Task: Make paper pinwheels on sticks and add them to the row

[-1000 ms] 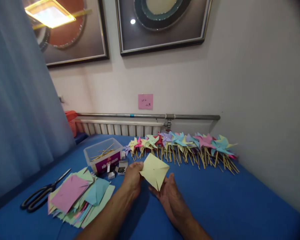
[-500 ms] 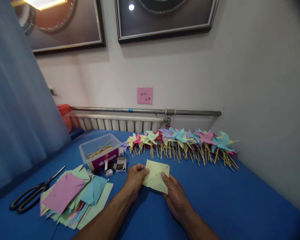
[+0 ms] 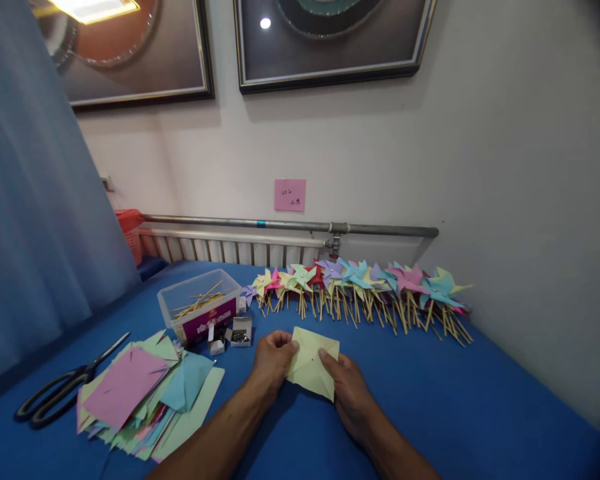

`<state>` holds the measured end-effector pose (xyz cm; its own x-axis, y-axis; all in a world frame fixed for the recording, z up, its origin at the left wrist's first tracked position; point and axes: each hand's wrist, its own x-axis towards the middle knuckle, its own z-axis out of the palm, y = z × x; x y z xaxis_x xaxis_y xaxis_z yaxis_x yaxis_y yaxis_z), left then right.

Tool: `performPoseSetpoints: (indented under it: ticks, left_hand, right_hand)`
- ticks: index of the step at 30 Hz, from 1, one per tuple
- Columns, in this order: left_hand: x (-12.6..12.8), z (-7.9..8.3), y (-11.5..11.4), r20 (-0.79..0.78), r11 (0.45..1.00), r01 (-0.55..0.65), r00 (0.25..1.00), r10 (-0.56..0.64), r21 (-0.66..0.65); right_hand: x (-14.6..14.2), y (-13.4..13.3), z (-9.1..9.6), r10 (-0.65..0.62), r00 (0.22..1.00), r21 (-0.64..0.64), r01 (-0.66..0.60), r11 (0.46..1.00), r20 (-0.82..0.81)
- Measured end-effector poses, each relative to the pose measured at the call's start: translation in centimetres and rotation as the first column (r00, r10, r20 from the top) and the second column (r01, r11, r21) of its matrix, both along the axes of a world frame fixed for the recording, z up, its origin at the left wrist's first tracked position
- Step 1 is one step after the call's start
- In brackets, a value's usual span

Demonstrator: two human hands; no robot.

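A pale yellow paper square [image 3: 311, 377] with a small dark dot at its middle is held up over the blue-covered table [image 3: 460, 407]. My left hand [image 3: 276, 360] pinches its left edge, thumb on the front. On the right side, my right hand [image 3: 349, 381] grips the paper with the thumb across its face; the fingers behind are hidden. Two small white boxes lie beyond my left hand, the open one [image 3: 241, 331] with small metal pieces inside. To the left, a pile of coloured paper squares [image 3: 126, 387] lies beside black-handled scissors [image 3: 65, 393].
A clear plastic tub [image 3: 200, 305] holds thin wooden sticks. Along the back of the table runs a row of finished paper pinwheels [image 3: 357, 280] on sticks. A metal pipe [image 3: 230, 221] and a radiator line the wall; a blue curtain [image 3: 40, 187] hangs at the left.
My right thumb has shifted slightly left and down across the paper. The paper sits a little lower in view. Both hands still hold it.
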<state>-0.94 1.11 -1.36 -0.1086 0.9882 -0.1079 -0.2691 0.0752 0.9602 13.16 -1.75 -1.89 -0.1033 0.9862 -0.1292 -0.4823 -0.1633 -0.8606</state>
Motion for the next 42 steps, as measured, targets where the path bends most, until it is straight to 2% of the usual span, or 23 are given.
performPoseSetpoints:
  ticks: [8,12,17,22,26,31,35,42]
  left_hand:
    - [0.3,-0.1,-0.1,0.003,0.998,-0.050,0.999,0.050,0.036]
    - [0.3,-0.3,-0.2,-0.047,0.995,-0.057,0.997,0.061,0.084]
    - [0.3,-0.4,-0.3,-0.139,0.989,-0.036,0.989,0.056,0.140]
    - [0.1,-0.6,-0.3,-0.212,0.973,0.000,0.976,0.050,0.229]
    - [0.0,-0.5,-0.7,-0.334,0.957,0.039,0.941,0.062,0.288]
    - [0.0,0.0,-1.3,-0.519,0.912,0.093,0.843,0.141,0.398]
    - [0.0,0.1,-1.7,-0.605,0.883,0.165,0.781,0.155,0.440]
    - [0.1,0.3,-1.9,-0.621,0.869,0.228,0.776,0.109,0.438]
  right_hand:
    - [-0.1,-0.1,-0.5,-0.051,0.990,-0.006,0.052,0.999,0.135]
    - [0.0,-0.2,-0.1,-0.085,0.990,-0.032,0.089,0.995,0.117]
    - [0.0,-0.3,0.1,-0.044,0.996,-0.036,0.046,0.998,0.077]
    - [0.0,-0.1,-0.3,-0.032,0.995,-0.034,0.036,0.999,0.095]
    - [0.0,0.1,-0.6,-0.030,0.996,-0.021,0.032,0.999,0.088]
    - [0.0,0.1,-0.6,-0.027,0.997,-0.011,0.028,1.000,0.078]
    - [0.1,0.2,-0.8,-0.048,0.994,-0.032,0.052,0.998,0.094]
    - [0.0,0.3,-0.9,-0.073,0.993,-0.020,0.075,0.997,0.089]
